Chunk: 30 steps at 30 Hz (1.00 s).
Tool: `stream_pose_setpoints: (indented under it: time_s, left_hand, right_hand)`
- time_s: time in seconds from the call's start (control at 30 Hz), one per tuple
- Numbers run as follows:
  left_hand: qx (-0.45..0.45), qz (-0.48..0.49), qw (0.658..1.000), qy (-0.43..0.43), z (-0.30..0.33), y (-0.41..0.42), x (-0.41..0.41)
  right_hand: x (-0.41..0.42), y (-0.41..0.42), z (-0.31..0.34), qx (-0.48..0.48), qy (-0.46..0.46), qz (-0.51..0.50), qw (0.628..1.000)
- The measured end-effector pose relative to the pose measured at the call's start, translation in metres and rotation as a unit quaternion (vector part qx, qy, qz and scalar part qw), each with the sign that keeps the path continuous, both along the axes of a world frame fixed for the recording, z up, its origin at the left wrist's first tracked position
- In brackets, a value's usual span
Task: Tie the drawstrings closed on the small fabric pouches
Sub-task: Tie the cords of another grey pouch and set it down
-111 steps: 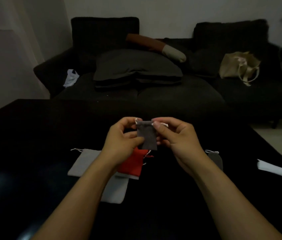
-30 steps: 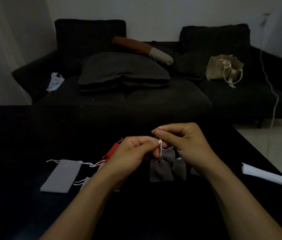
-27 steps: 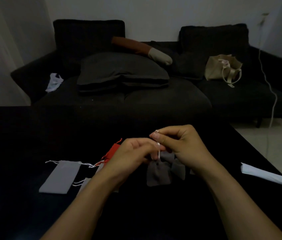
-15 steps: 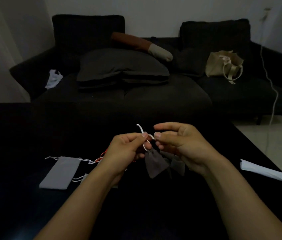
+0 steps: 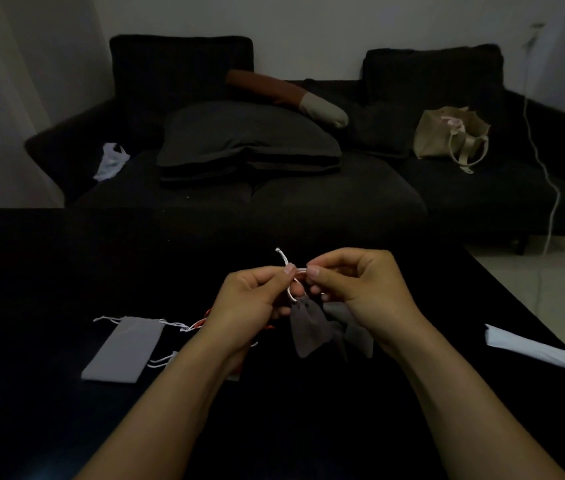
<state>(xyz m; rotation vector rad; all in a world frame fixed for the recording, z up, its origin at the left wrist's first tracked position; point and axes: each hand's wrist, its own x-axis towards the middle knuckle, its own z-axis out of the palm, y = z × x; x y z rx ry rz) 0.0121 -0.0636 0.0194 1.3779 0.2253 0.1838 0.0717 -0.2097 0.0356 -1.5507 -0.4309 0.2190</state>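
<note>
Half a second ago the white cord formed a small loop between the two hands, and a second ago the right hand was drawing the cord straight up from the pouch's neck. Now the left hand (image 5: 251, 299) and the right hand (image 5: 360, 289) have come closer together, thumbs nearly meeting, and the white drawstring (image 5: 289, 277) curves between them with one free end sticking up and away from the person. That reads as the knot being formed rather than pulled tight — the neck of the dark grey pouch (image 5: 307, 329) is already gathered, so this pouch seems close to done.

Both hands are curled. The left pinches the cord between thumb and forefinger; the right pinches the other strand just beside it. The pouch hangs directly below the fingertips, held up only by its cord, above the middle of the black table (image 5: 66, 271). Whether its bottom touches the table cannot be told in this dim light.

Another dark pouch (image 5: 357, 337) lies just beside it, below the right hand. Toward the left edge a light grey pouch (image 5: 123, 348) lies flat with its cords loose — seemingly not yet tied — and a bit of red fabric (image 5: 204, 317) shows behind the left wrist. A white folded piece (image 5: 530, 346) lies near the right edge.
</note>
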Motion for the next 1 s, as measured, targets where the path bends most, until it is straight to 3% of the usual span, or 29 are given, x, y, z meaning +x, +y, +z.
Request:
stream_pose_setpoints:
  time_s: [0.23, 0.37, 0.67, 0.87, 1.0]
  left_hand:
    - [-0.032, -0.010, 0.999, -0.007, -0.002, 0.012, 0.000]
    - [-0.016, -0.022, 0.999, -0.028, -0.002, 0.015, -0.001]
    - [0.143, -0.018, 0.986, -0.081, 0.010, 0.024, -0.005]
    - [0.308, 0.055, 0.936, -0.162, 0.009, 0.017, -0.010]
    - [0.278, 0.097, 0.932, -0.210, 0.006, 0.011, -0.009]
  right_hand:
    - [-0.003, 0.001, -0.003, -0.050, -0.038, 0.028, 0.998]
    - [-0.003, 0.000, -0.004, -0.004, 0.005, 0.052, 0.999]
    - [-0.003, 0.000, -0.002, 0.014, 0.021, 0.067, 0.997]
    - [0.000, -0.001, -0.004, -0.015, 0.058, 0.106, 0.993]
    - [0.000, 0.000, -0.004, -0.009, 0.111, 0.138, 0.984]
